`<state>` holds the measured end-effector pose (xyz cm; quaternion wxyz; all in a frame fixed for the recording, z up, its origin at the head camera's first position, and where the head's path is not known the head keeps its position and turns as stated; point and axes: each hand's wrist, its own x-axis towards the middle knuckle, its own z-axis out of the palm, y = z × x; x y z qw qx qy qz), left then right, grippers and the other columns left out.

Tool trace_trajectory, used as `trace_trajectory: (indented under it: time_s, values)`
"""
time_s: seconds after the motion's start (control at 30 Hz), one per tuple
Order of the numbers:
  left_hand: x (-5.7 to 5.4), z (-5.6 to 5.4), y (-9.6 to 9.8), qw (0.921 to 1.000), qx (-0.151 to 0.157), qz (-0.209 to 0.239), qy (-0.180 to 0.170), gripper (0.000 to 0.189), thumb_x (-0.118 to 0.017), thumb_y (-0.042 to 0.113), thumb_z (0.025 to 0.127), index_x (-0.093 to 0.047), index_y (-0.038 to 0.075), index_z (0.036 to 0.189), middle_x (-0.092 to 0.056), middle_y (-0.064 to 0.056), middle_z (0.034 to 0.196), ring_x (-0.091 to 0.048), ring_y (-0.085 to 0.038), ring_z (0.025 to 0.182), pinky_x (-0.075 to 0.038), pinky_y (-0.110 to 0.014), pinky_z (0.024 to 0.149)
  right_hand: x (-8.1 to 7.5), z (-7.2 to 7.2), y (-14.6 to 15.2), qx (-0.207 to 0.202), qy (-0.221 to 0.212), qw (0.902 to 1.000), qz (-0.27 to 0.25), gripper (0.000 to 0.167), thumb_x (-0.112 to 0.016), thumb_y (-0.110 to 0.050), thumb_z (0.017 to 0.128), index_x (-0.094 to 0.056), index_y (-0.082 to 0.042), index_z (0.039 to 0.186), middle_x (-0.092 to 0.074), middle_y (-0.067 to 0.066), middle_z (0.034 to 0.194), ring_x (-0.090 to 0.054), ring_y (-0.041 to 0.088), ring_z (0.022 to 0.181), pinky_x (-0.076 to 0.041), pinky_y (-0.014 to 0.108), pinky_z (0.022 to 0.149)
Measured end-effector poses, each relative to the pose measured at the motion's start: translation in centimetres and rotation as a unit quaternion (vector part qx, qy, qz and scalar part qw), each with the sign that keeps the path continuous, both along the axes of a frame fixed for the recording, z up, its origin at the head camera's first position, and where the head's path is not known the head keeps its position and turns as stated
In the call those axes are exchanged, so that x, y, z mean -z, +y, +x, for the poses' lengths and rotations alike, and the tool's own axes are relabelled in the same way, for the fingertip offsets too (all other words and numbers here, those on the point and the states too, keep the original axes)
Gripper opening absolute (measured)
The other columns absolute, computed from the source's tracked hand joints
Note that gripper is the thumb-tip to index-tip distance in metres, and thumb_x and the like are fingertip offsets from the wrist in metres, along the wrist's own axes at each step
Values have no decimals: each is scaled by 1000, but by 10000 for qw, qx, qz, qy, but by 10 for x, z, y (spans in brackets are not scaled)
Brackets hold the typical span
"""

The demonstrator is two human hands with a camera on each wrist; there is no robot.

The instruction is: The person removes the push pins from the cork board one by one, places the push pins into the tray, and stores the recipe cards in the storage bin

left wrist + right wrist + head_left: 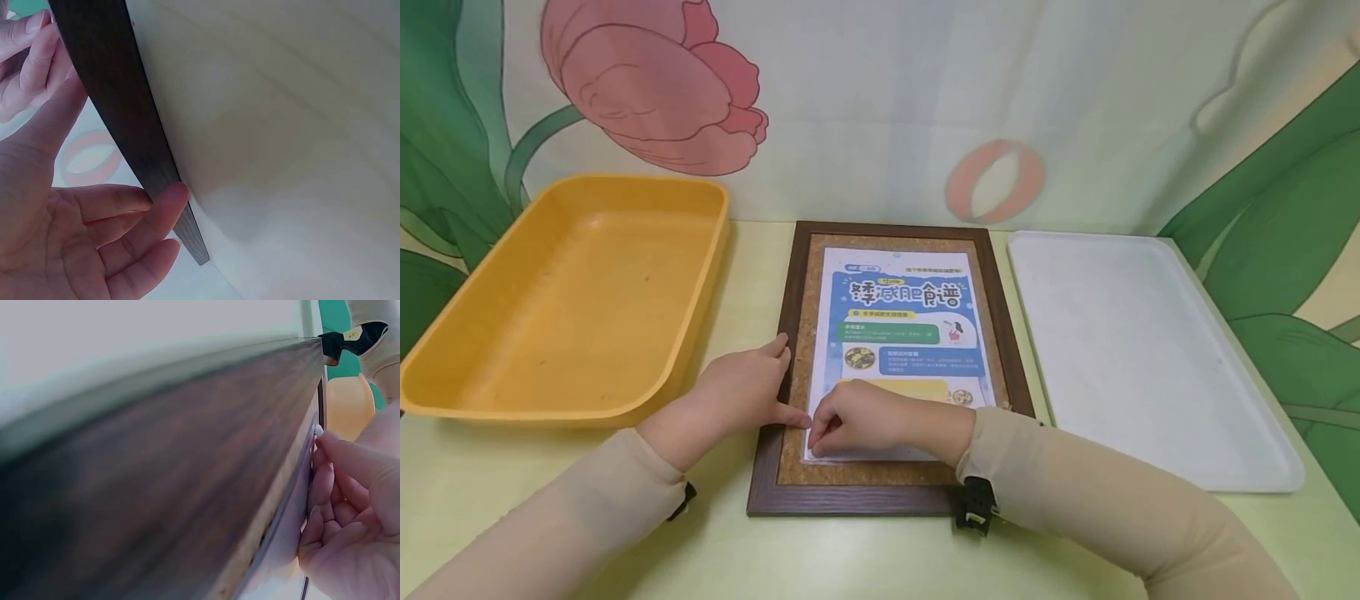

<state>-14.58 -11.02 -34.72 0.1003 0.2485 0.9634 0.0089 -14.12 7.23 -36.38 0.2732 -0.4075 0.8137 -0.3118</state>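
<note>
A printed sheet [887, 333] lies on a cork board with a dark wooden frame [880, 500]. My right hand [872, 417] bends over the sheet's lower left corner. In the right wrist view a small white pin-like piece [319, 430] shows at its thumb tip, pinched there against the fingers. How far the piece enters the board is hidden. My left hand [737, 392] rests across the frame's left bar, its thumb reaching the sheet's left edge beside the right hand. Its relaxed fingers [165, 209] touch the bar's outer edge.
To the left stands a deep yellow tray [718, 250], close to the left forearm. A shallow white tray [1150, 358] lies to the right, beside the frame. Behind the table hangs a flower-printed cloth [865, 108]. A small green dot [897, 255] marks the sheet's top edge.
</note>
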Motion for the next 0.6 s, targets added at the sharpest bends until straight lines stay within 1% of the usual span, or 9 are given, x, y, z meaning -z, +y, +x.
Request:
trace_trajectory:
  time_s: [0.17, 0.33, 0.47, 0.6]
  values:
    - [0, 1, 0, 10000, 24, 4, 50, 95, -69, 64, 67, -55, -11, 122, -44, -27, 135, -61, -36, 100, -52, -38, 62, -1, 3, -2, 69, 11, 10000, 10, 6, -68, -6, 83, -74, -5, 82, -67, -5, 69, -52, -4, 61, -45, 15, 62]
    - [0, 2, -1, 10000, 13, 28, 57, 96, -69, 65, 67, -53, -12, 124, -43, -27, 136, -61, -36, 100, -52, -38, 61, -2, 4, -4, 166, -67, 9998, 67, 6, -69, -7, 83, -73, -7, 79, -64, -7, 66, -51, -3, 59, -44, 15, 60]
    - [1, 1, 0, 10000, 18, 24, 24, 97, -68, 65, 67, -54, -11, 124, -42, -27, 136, -60, -36, 101, -52, -37, 61, -1, 3, -4, 163, -115, 9996, 180, 7, -68, -6, 84, -72, -7, 78, -62, -8, 65, -48, -1, 58, -42, 16, 58]
    - [2, 1, 0, 10000, -30, -7, 4, 97, -68, 66, 66, -54, -11, 124, -42, -27, 137, -60, -36, 101, -52, -37, 60, -1, 3, -4, 118, -68, 9997, 206, 8, -67, -7, 85, -72, -7, 79, -60, -8, 65, -48, 0, 59, -41, 16, 58]
